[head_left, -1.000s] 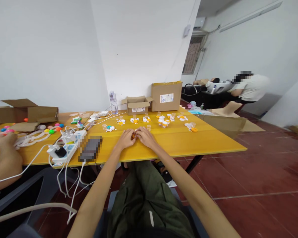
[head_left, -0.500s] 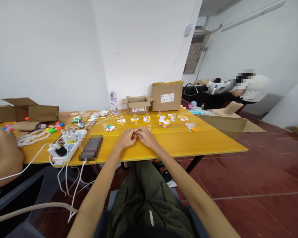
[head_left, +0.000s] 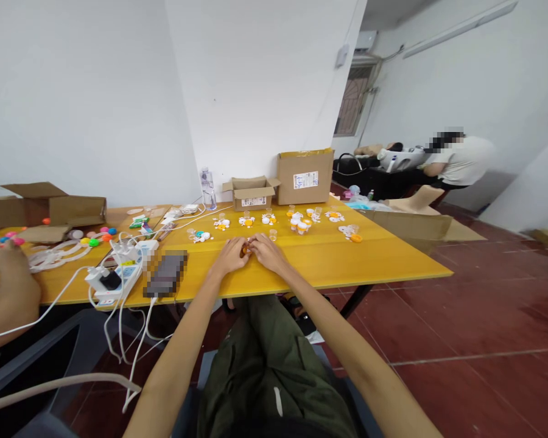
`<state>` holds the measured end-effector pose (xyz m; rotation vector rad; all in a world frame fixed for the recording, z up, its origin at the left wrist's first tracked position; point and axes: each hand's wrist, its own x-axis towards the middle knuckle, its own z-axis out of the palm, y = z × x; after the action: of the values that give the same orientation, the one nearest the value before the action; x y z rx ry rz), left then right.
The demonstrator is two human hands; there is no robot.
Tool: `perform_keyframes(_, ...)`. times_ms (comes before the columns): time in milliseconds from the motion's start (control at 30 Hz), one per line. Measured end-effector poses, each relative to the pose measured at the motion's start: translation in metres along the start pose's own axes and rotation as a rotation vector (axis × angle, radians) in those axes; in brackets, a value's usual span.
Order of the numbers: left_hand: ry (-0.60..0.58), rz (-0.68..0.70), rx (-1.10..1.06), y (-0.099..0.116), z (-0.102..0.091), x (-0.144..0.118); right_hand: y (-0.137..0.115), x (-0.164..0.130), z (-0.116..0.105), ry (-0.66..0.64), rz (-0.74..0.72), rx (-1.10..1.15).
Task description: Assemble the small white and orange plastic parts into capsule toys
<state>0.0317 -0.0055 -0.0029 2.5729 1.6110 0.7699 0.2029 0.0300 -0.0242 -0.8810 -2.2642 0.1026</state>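
My left hand and my right hand meet over the yellow table, fingertips close together. Between them is a small orange plastic part, mostly hidden by the fingers. My left fingers are closed around it, and the right fingertips press against it from the other side. A clear plastic cup stands just beyond my right hand. Farther back lie several small piles of white, orange and teal plastic pieces, among them a pile with teal. A cluster of white-and-orange assembled pieces stands right of the cup.
A small open carton and a larger closed carton stand at the back beside a water bottle. To my left are a phone, a power strip with cables, and a co-worker's arm. Another person sits far right.
The whole view has shifted slightly. Both hands stay together around the orange part, with only slight finger movement.
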Motion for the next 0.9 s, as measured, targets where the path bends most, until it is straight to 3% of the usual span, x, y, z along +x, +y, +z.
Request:
perform_keyframes(533, -0.023, -0.012, 0.000, 0.0022, -0.0016, 0.0011, 0.0011, -0.0004, 0.0000, 0.031, -0.012, 0.045)
perform_keyframes(900, 0.020, 0.011, -0.005, -0.0010, 0.0029, 0.0000, 0.0051, -0.0011, 0.0072, 0.188, 0.059, 0.076)
